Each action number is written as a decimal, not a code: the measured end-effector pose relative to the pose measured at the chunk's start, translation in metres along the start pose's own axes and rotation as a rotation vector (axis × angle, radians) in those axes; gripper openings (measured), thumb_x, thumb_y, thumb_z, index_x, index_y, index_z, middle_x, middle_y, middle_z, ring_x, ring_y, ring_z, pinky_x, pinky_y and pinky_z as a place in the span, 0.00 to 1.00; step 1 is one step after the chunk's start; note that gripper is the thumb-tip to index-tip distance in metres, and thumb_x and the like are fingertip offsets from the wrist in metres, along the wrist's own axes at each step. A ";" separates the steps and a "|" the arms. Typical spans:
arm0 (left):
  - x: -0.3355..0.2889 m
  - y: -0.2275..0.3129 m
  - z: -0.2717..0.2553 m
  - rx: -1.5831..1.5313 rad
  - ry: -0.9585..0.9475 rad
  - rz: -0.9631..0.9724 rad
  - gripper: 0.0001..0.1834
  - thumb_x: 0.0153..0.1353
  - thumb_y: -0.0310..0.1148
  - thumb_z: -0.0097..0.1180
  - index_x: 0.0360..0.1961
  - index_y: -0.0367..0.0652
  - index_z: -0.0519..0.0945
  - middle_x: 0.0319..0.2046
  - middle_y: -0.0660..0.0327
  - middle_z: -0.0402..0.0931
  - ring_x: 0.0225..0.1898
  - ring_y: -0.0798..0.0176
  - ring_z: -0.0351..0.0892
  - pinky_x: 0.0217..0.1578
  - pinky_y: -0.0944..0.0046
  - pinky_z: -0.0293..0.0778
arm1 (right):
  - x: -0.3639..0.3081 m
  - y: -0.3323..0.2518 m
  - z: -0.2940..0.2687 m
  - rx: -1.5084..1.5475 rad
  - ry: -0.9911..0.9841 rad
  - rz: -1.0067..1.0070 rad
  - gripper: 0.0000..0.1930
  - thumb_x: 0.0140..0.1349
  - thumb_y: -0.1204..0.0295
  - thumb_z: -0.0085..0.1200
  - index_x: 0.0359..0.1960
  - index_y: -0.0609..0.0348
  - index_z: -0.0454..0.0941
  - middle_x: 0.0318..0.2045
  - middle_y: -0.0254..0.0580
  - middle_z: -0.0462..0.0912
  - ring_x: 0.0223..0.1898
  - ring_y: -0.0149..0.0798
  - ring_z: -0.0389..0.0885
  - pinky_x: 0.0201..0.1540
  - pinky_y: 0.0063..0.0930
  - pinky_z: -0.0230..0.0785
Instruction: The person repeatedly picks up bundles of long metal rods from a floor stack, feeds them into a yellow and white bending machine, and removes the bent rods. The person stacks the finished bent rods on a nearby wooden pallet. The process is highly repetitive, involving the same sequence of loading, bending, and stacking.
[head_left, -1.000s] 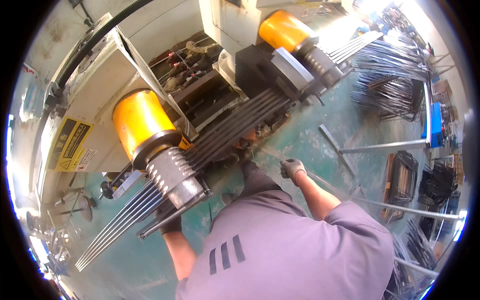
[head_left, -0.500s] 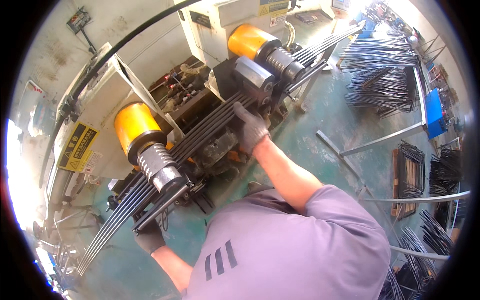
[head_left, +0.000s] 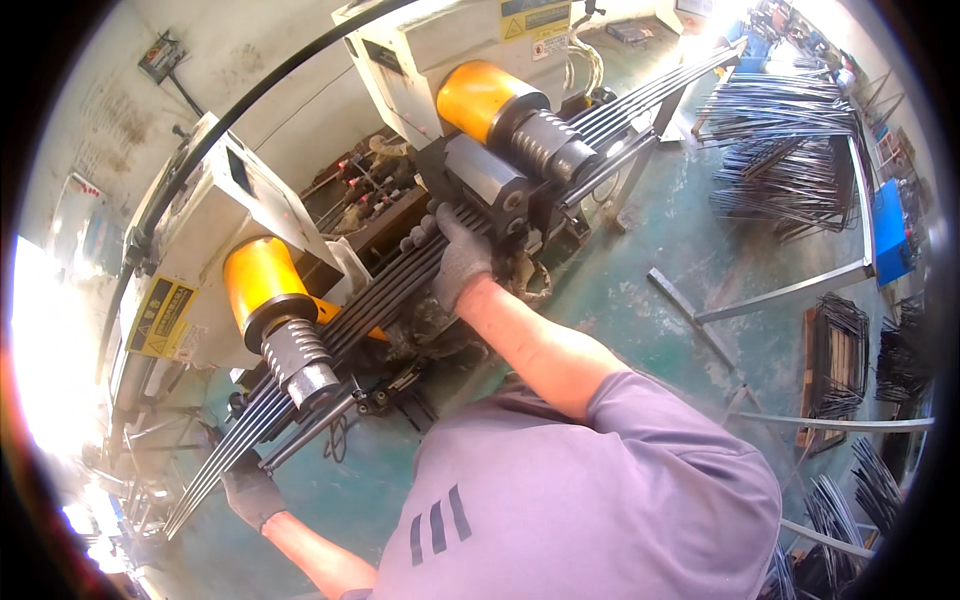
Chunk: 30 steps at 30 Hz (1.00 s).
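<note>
Several long, thin metal rods [head_left: 385, 285] lie side by side, slanting across a machine with two orange cylinders, the left cylinder [head_left: 262, 275] and the right cylinder [head_left: 490, 98]. My gloved right hand [head_left: 462, 255] is closed around the rods near their middle, beside a dark steel block [head_left: 485, 180]; its fingertips curl over their far side. Toward the rods' lower left end, my gloved left hand [head_left: 252, 490] is wrapped against them from below, its fingers partly hidden. Just right of that hand is a dark bar [head_left: 310, 432] running alongside the rods.
Stacks of metal rods [head_left: 785, 125] rest on a rack at the far right. A steel frame bar [head_left: 785, 290] and a blue panel [head_left: 889, 232] stand near them. A black hose [head_left: 270, 82] arches over the machine. More rods [head_left: 840, 350] lie on the right.
My left hand has shifted left from the dark bar to the rods. My right hand has moved left along the rods, its fingers now curled over them. The view has shifted slightly.
</note>
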<state>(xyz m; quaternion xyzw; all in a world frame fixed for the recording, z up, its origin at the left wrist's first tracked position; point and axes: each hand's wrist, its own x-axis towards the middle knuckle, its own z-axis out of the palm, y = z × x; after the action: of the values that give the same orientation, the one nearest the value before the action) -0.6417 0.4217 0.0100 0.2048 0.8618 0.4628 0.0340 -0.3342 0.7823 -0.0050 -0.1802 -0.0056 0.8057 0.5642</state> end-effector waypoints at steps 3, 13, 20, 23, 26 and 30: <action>0.019 -0.014 -0.012 -1.031 -0.032 -0.296 0.20 0.71 0.32 0.47 0.61 0.35 0.71 0.53 0.52 0.77 0.53 0.56 0.77 0.52 0.56 0.74 | -0.001 0.000 -0.003 -0.001 0.025 0.001 0.09 0.70 0.63 0.54 0.35 0.54 0.72 0.23 0.32 0.71 0.23 0.35 0.70 0.34 0.36 0.73; 0.055 0.123 -0.068 -0.495 0.287 0.055 0.27 0.73 0.45 0.47 0.55 0.27 0.76 0.50 0.51 0.78 0.52 0.58 0.77 0.56 0.60 0.70 | 0.006 0.004 -0.008 0.079 -0.034 0.047 0.07 0.71 0.65 0.52 0.38 0.54 0.72 0.23 0.30 0.67 0.25 0.34 0.68 0.36 0.34 0.70; 0.088 0.202 -0.108 -0.487 0.243 0.192 0.22 0.71 0.40 0.47 0.55 0.32 0.77 0.49 0.51 0.79 0.53 0.55 0.76 0.57 0.55 0.69 | 0.005 0.002 -0.011 0.006 -0.048 0.019 0.10 0.72 0.62 0.50 0.44 0.55 0.72 0.23 0.31 0.67 0.27 0.36 0.69 0.39 0.36 0.72; 0.075 0.231 -0.096 -0.355 0.254 0.295 0.19 0.71 0.34 0.43 0.57 0.35 0.77 0.50 0.52 0.79 0.53 0.55 0.77 0.57 0.57 0.71 | 0.006 0.004 -0.014 0.003 -0.047 0.024 0.11 0.72 0.62 0.50 0.45 0.55 0.72 0.23 0.31 0.67 0.27 0.36 0.70 0.39 0.37 0.72; 0.060 0.261 -0.073 -0.209 0.235 0.400 0.20 0.71 0.27 0.40 0.58 0.38 0.77 0.51 0.52 0.79 0.53 0.56 0.78 0.57 0.59 0.73 | 0.007 0.002 -0.014 -0.036 -0.064 -0.006 0.11 0.72 0.62 0.49 0.46 0.54 0.72 0.23 0.30 0.67 0.27 0.37 0.70 0.40 0.38 0.72; 0.054 0.296 -0.050 -0.033 0.126 0.604 0.21 0.71 0.24 0.38 0.59 0.39 0.77 0.52 0.52 0.79 0.52 0.57 0.80 0.56 0.60 0.75 | 0.008 0.002 -0.014 -0.040 -0.070 -0.028 0.10 0.72 0.62 0.48 0.45 0.55 0.72 0.23 0.30 0.66 0.27 0.35 0.68 0.40 0.38 0.71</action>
<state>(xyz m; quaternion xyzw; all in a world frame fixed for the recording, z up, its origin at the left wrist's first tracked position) -0.6085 0.5477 0.2863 0.4222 0.7546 0.4778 -0.1551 -0.3343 0.7865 -0.0208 -0.1632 -0.0440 0.8034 0.5709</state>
